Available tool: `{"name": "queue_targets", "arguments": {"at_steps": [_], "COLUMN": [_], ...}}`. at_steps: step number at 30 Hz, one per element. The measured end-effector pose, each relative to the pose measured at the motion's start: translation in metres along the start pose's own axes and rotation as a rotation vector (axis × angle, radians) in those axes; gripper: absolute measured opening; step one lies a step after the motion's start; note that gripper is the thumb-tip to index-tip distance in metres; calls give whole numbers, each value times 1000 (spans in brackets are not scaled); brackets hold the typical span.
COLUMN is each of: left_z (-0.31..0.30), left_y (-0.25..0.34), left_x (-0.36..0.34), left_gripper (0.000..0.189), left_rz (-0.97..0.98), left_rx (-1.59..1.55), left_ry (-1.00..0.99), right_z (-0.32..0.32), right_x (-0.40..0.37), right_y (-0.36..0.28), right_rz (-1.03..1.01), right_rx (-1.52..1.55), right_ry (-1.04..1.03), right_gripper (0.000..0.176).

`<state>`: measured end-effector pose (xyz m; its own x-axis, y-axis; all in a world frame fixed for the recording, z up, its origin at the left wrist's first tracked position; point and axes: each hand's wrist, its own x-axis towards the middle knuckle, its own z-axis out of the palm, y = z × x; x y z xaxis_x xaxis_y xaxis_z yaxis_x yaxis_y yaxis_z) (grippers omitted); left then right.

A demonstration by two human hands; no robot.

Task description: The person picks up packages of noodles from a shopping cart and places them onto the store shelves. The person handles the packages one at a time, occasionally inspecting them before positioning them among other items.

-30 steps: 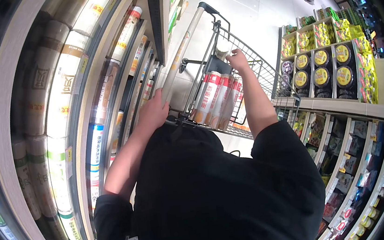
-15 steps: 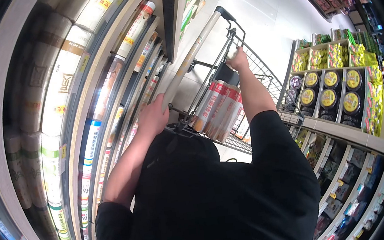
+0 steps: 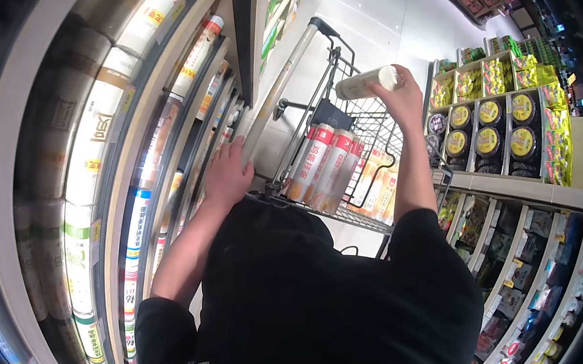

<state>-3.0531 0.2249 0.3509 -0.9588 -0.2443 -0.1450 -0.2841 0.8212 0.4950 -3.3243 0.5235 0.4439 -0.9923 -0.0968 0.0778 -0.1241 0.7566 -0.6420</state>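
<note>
My right hand (image 3: 405, 99) is closed around a pale cylindrical pack of dried noodles (image 3: 359, 86), held on its side above the wire shopping cart (image 3: 369, 113). The pack's white end faces right. My left hand (image 3: 229, 174) lies by the near end of the cart's handle (image 3: 281, 80), close to the shelf, fingers stretched out and thumb apart. Whether it touches the handle is hard to see. In the cart, several noodle packs with red and white labels (image 3: 322, 164) lean side by side. Orange and white packages (image 3: 381, 190) lie beyond the wire divider.
Along my left, tall shelves (image 3: 134, 138) hold rows of cylindrical packs. To the right stands a display with yellow-lidded tubs (image 3: 489, 113) and yellow-green packets (image 3: 494, 79). Below it are curved shelf rows of small packages (image 3: 518, 272). Pale tiled floor (image 3: 366, 11) stretches ahead.
My right hand has risen and moved right with the noodle pack, which now shows fully above the cart. My left hand has loosened from the handle, its fingers now straighter.
</note>
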Motion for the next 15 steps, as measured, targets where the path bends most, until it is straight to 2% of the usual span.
{"name": "queue_targets", "arguments": {"at_steps": [1,5,9,12,13,15], "left_z": [-4,-33,-99,-139,-138,-151], "left_y": [1,35,89,100,96,88], "left_x": [0,11,13,0,3,-7], "left_gripper": [63,71,84,91,91,87], "left_rz": [79,274,404,288,297,210], "left_rx": [35,-171,-422,-614,-879,-788], "left_ry": [78,245,316,36,-52,48], "right_z": [-15,-47,-41,-27,-20,-2], "right_x": [-12,-52,-69,-82,-87,-96], "right_y": [-22,-88,-136,-178,-192,-218], "right_rz": [-45,-276,-372,-446,-413,-455], "right_rx": [28,196,525,692,735,767], "right_ry": [26,49,-85,-256,-338,-391], "right_gripper": [78,72,63,62,65,68]}}
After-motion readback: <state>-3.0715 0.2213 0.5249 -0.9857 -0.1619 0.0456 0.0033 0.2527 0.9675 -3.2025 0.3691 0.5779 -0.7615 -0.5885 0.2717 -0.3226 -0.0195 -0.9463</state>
